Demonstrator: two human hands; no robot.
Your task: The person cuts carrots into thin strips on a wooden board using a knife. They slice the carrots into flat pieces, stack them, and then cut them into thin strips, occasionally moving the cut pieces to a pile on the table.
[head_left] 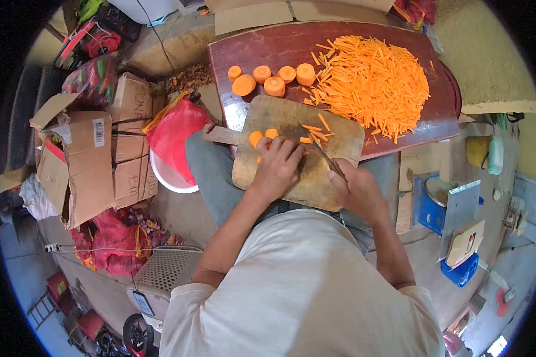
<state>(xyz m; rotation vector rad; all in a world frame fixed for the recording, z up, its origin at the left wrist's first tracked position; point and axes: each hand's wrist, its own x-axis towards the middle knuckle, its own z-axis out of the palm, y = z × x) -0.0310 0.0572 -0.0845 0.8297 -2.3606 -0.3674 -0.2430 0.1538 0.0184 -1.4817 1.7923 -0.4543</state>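
Note:
A wooden cutting board rests across my lap. My left hand presses down on a carrot piece at the board's left side. My right hand grips a knife, whose blade points toward the carrot beside my left fingers. A few cut carrot sticks lie on the board just beyond the blade.
A dark red board beyond holds a big heap of carrot sticks and several carrot rounds. Left are cardboard boxes, a red mesh bag over a white bowl. A blue scale stands right.

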